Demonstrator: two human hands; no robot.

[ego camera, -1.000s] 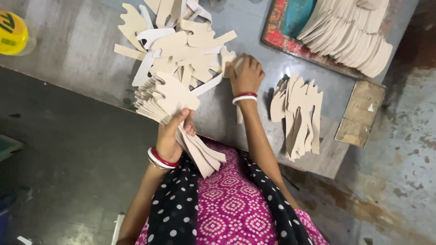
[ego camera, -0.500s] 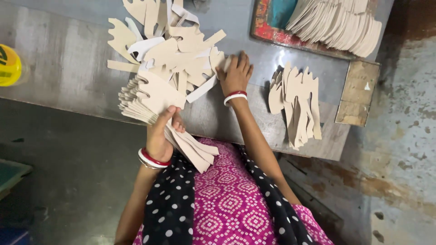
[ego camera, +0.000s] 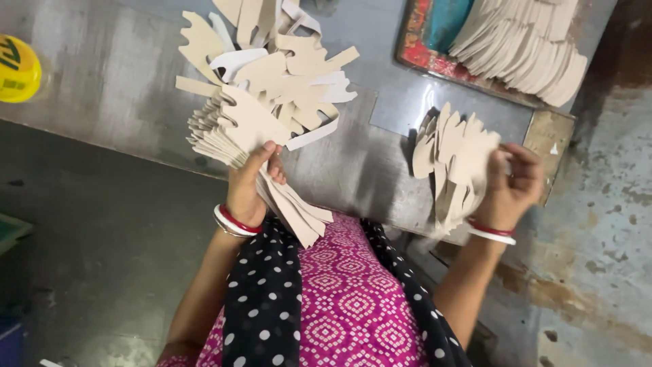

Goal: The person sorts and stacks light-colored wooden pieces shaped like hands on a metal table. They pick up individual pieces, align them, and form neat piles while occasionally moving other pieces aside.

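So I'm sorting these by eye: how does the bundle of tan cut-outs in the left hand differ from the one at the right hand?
The left hand grips a thick fanned stack of tan cardboard cut-outs, lifted off the grey metal table. The right hand holds a thinner, looser bunch of tan cut-outs, pieces more upright. Both are the same flat tan material.

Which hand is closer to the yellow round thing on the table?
The left hand. It holds a stack of cardboard cutouts not far right of the yellow round thing. The right hand grips another bunch of cutouts at the table's far end.
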